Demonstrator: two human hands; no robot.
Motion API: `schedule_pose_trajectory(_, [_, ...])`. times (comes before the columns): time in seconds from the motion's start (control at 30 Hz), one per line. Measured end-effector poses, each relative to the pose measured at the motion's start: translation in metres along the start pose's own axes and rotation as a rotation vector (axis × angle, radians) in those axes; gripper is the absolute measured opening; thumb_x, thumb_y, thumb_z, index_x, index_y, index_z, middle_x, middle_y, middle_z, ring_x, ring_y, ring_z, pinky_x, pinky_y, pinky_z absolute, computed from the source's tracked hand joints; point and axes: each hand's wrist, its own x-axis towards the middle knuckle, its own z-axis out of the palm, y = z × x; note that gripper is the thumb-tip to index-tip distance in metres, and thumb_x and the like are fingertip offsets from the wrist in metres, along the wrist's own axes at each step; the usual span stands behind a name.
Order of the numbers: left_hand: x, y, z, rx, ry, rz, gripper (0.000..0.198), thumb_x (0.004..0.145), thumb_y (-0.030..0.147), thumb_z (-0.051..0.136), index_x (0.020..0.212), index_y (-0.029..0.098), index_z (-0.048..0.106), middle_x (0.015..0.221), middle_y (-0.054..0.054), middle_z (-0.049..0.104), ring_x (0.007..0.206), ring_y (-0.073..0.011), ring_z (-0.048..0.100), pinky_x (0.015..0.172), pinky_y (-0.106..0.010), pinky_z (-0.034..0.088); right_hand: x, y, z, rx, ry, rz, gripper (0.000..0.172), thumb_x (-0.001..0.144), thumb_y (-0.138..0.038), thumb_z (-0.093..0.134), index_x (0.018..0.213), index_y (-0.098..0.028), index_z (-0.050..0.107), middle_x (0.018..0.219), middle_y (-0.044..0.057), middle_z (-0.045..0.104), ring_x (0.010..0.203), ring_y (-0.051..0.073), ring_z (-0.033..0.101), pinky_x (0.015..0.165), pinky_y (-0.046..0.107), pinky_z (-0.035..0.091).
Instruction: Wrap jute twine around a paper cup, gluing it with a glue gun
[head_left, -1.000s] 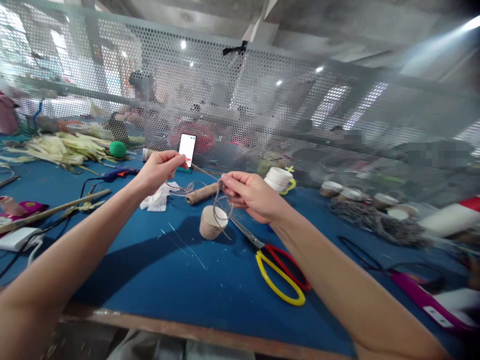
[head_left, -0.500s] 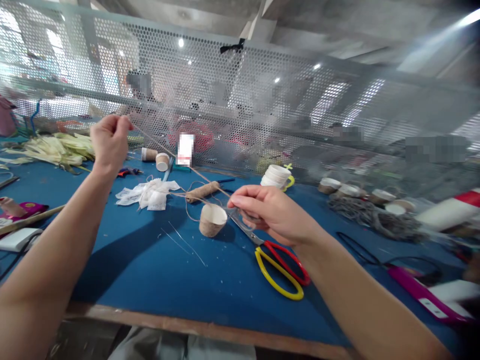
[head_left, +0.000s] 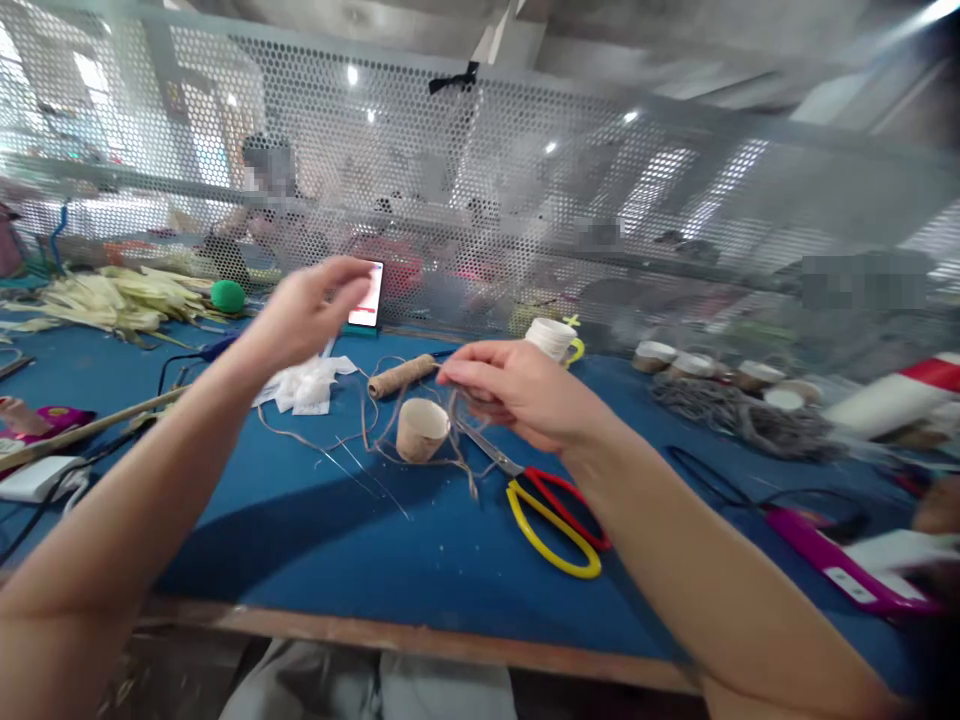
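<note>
My left hand (head_left: 307,305) is raised in front of the phone, slightly blurred, thumb and fingers apart with nothing visible in them. My right hand (head_left: 517,390) pinches twine, its fingertips just right of the twine roll (head_left: 401,376). Below those fingertips stands a small beige cup (head_left: 422,432), upright. Loose twine (head_left: 365,420) loops around the cup and trails on the blue table. Scissors with red and yellow handles (head_left: 555,520) lie partly under my right hand, blades toward the cup. A crumpled white cloth-like bundle (head_left: 304,385) lies below my left hand.
A lit phone (head_left: 365,310) leans against the perforated metal screen (head_left: 420,160). White cups (head_left: 550,338) are stacked at the back. Grey cord (head_left: 735,415) and small pots lie right, near a purple device (head_left: 847,565). Pale husks (head_left: 120,295) and a green ball (head_left: 227,296) are left.
My left hand has come right and opened, and the twine once stretched between my hands now lies slack around the cup. My right hand has shifted slightly left and up.
</note>
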Motion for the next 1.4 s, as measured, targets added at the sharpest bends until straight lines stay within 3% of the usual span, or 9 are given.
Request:
schedule_pose_trajectory(0.1, [-0.009, 0.045, 0.02, -0.222, -0.326, 0.194, 0.04, 0.084, 0.038, 0.04, 0.113, 0.013, 0.053, 0.084, -0.005, 0.066, 0.071, -0.0122, 0.058, 0.062, -0.024, 0.045, 0.011, -0.004, 0.01, 0.023, -0.067, -0.012, 0.019, 0.07, -0.026, 0.064, 0.06, -0.013, 0.053, 0.042, -0.01, 0.032, 0.035, 0.001, 0.021, 0.034, 0.018, 0.012])
schedule_pose_trajectory(0.27, [-0.009, 0.038, 0.012, -0.143, -0.331, 0.159, 0.024, 0.072, 0.036, 0.058, 0.075, 0.014, 0.065, 0.047, 0.004, 0.051, 0.045, -0.0064, 0.041, 0.044, -0.021, 0.029, 0.001, -0.005, -0.003, -0.102, -0.152, 0.024, 0.017, 0.072, -0.027, 0.061, 0.064, -0.012, 0.058, 0.041, -0.009, 0.033, 0.036, 0.002, 0.025, 0.034, 0.019, 0.014])
schedule_pose_trajectory(0.47, [0.019, -0.065, -0.046, 0.306, 0.376, -0.266, 0.035, 0.068, 0.049, 0.055, 0.074, 0.016, 0.064, 0.041, 0.004, 0.047, 0.076, -0.0131, 0.052, 0.06, -0.028, 0.025, -0.023, -0.003, -0.031, -0.126, -0.049, 0.087, 0.012, 0.071, -0.021, 0.059, 0.061, -0.013, 0.057, 0.038, -0.01, 0.032, 0.035, 0.002, 0.023, 0.034, 0.019, 0.013])
schedule_pose_trajectory(0.57, [0.022, -0.078, -0.05, 0.473, 0.27, -0.379, 0.046, 0.065, 0.056, 0.055, 0.074, 0.012, 0.066, 0.048, -0.001, 0.055, 0.093, -0.0211, 0.053, 0.064, -0.032, 0.025, -0.023, -0.002, -0.03, -0.118, -0.032, 0.113, 0.013, 0.071, -0.021, 0.059, 0.061, -0.014, 0.057, 0.038, -0.009, 0.032, 0.035, 0.002, 0.023, 0.034, 0.019, 0.013])
schedule_pose_trajectory(0.67, [0.012, -0.04, -0.028, 0.271, 0.156, -0.178, 0.04, 0.07, 0.049, 0.053, 0.089, 0.015, 0.066, 0.067, -0.001, 0.066, 0.083, -0.0176, 0.057, 0.065, -0.029, 0.032, -0.014, 0.0, -0.016, -0.167, -0.071, 0.102, 0.013, 0.07, -0.022, 0.06, 0.061, -0.013, 0.058, 0.041, -0.007, 0.039, 0.036, 0.002, 0.027, 0.034, 0.019, 0.016])
schedule_pose_trajectory(0.8, [-0.005, 0.024, 0.007, -0.237, -0.419, 0.107, 0.027, 0.071, 0.037, 0.057, 0.087, 0.017, 0.065, 0.077, -0.002, 0.068, 0.068, -0.0117, 0.057, 0.058, -0.023, 0.038, 0.0, 0.003, 0.003, -0.19, -0.128, 0.082, 0.015, 0.072, -0.024, 0.059, 0.063, -0.012, 0.06, 0.045, -0.005, 0.043, 0.037, 0.002, 0.03, 0.035, 0.019, 0.019])
schedule_pose_trajectory(1.0, [-0.01, 0.035, 0.014, -0.214, -0.674, 0.106, 0.012, 0.068, 0.027, 0.06, 0.069, 0.016, 0.063, 0.058, 0.001, 0.061, 0.052, -0.0083, 0.049, 0.05, -0.021, 0.034, 0.003, 0.003, 0.005, -0.2, -0.182, 0.142, 0.015, 0.071, -0.025, 0.06, 0.063, -0.013, 0.06, 0.044, -0.006, 0.04, 0.037, 0.002, 0.028, 0.035, 0.019, 0.019])
schedule_pose_trajectory(1.13, [-0.003, 0.017, -0.003, 0.093, -0.469, 0.141, 0.014, 0.071, 0.028, 0.053, 0.069, 0.017, 0.062, 0.059, 0.002, 0.058, 0.054, -0.0091, 0.046, 0.055, -0.022, 0.031, -0.008, 0.005, -0.004, -0.237, -0.163, 0.154, 0.014, 0.07, -0.022, 0.06, 0.061, -0.012, 0.059, 0.044, -0.005, 0.041, 0.038, 0.003, 0.03, 0.035, 0.019, 0.018])
schedule_pose_trajectory(1.4, [0.019, -0.071, -0.053, 0.466, 0.158, -0.297, 0.037, 0.072, 0.043, 0.037, 0.051, 0.016, 0.052, 0.035, -0.003, 0.043, 0.091, -0.0207, 0.054, 0.062, -0.034, 0.019, -0.05, -0.003, -0.04, -0.331, -0.068, 0.213, 0.017, 0.072, -0.027, 0.06, 0.06, -0.016, 0.057, 0.048, -0.003, 0.045, 0.04, 0.004, 0.033, 0.037, 0.019, 0.023])
